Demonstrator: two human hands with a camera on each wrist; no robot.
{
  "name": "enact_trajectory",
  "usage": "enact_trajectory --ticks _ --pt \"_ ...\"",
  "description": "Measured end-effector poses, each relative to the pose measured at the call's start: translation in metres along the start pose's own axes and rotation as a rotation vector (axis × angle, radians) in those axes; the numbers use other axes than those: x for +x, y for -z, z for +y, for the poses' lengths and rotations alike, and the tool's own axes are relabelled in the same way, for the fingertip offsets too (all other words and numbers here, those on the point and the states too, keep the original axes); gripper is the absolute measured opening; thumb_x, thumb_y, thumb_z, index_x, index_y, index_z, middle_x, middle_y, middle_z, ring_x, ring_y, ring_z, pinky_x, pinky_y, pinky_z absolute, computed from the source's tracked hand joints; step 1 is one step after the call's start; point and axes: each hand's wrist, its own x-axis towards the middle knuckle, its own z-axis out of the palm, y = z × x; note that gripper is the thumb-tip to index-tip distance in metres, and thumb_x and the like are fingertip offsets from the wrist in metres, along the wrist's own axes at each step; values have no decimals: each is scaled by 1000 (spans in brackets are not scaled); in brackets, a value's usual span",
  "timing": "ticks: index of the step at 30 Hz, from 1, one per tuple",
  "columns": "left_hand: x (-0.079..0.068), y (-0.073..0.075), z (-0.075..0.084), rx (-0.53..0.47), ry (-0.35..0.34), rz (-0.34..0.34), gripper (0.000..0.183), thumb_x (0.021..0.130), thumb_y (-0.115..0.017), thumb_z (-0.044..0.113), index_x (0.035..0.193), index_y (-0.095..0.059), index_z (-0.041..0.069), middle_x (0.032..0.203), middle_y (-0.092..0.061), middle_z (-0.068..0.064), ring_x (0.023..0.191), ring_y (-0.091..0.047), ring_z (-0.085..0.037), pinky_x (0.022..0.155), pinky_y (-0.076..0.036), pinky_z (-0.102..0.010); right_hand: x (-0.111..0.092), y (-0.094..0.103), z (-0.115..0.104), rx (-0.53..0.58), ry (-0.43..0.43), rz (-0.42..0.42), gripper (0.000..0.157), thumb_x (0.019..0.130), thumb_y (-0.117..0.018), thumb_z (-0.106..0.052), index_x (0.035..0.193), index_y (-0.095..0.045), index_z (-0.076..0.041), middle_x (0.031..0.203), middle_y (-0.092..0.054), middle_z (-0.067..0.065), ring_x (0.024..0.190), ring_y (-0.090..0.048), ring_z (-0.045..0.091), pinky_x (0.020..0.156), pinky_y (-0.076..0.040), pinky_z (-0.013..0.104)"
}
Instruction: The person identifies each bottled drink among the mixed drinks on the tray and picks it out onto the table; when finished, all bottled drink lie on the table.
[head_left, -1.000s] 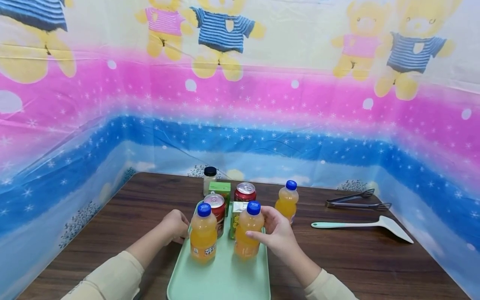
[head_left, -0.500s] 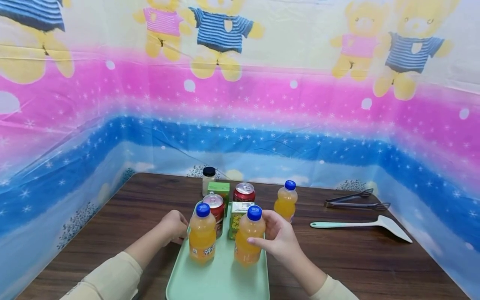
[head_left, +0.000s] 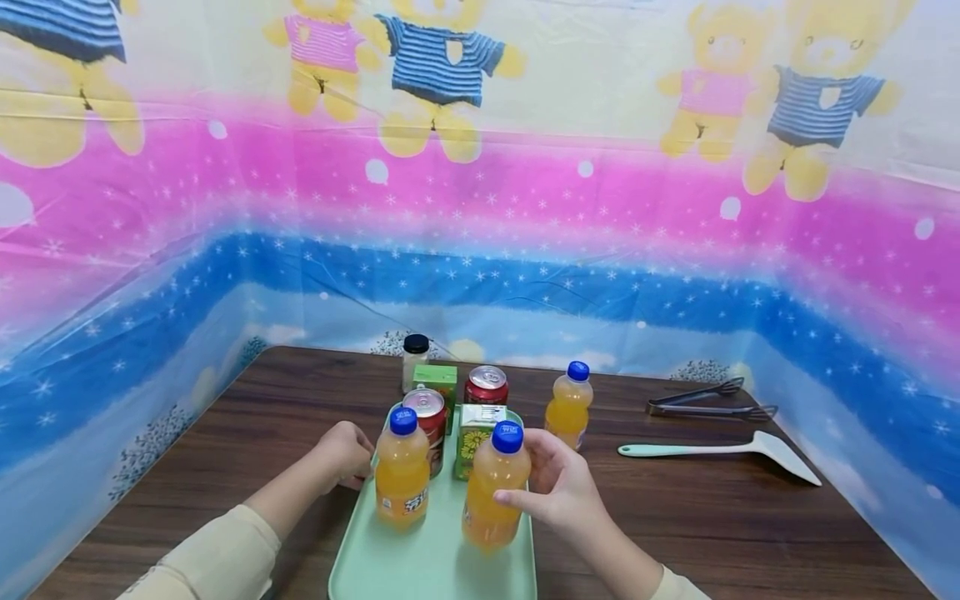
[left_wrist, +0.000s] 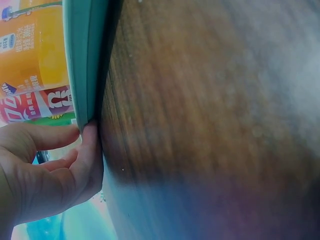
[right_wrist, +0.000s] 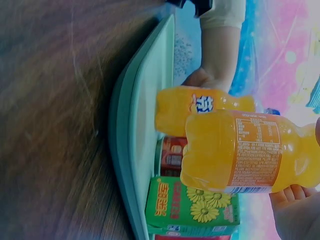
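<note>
My right hand (head_left: 566,487) holds a bottle of orange drink (head_left: 491,504) with a blue cap over the right side of a pale green tray (head_left: 435,571). Its base looks raised off the tray in the right wrist view. With thumb and fingers, my left hand (left_wrist: 57,172) pinches the tray's left rim (left_wrist: 85,65). A second orange drink bottle (head_left: 402,475) stands upright on the tray, left of the held one. Behind the bottles are a red can (head_left: 432,417) and a green drink carton (head_left: 474,446) printed with yellow flowers.
Farther back stand another green carton (head_left: 437,379), a second red can (head_left: 487,388) and a black-lidded jar (head_left: 415,371). A third orange bottle (head_left: 567,410) stands on the table right of the tray. Metal tongs (head_left: 697,410) and a pale green spatula (head_left: 697,451) lie farther right.
My right hand has brought the bottle closer to me along the tray's right side, uncovering more of the flowered carton. The left hand stays at the tray's rim.
</note>
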Motion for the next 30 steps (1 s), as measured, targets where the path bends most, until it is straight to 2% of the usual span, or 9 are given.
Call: enact_trajectory --ticks 13,25,30 --pt "0 0 1 1 0 0 20 74 -59 -15 94 -55 -14 85 -55 -21 69 -60 -26 59 -57 -37 -15 -2 -14 17 28 -51 55 74 -76 1 122 -49 6 118 -57 19 108 -57 27 92 -48 35" --pt "3 0 -1 -4 17 2 19 74 -59 -14 93 -57 -13 84 -56 -19 67 -59 -25 58 -57 -36 -22 8 -15 18 54 -27 57 72 -75 6 122 -48 8 117 -59 14 106 -59 26 90 -49 36" --pt "3 0 -1 -4 12 6 19 74 -59 -15 93 -57 -13 84 -56 -19 67 -59 -25 58 -57 -37 -24 13 -15 -4 22 16 58 71 -76 4 122 -49 5 117 -59 12 106 -59 25 90 -49 35"
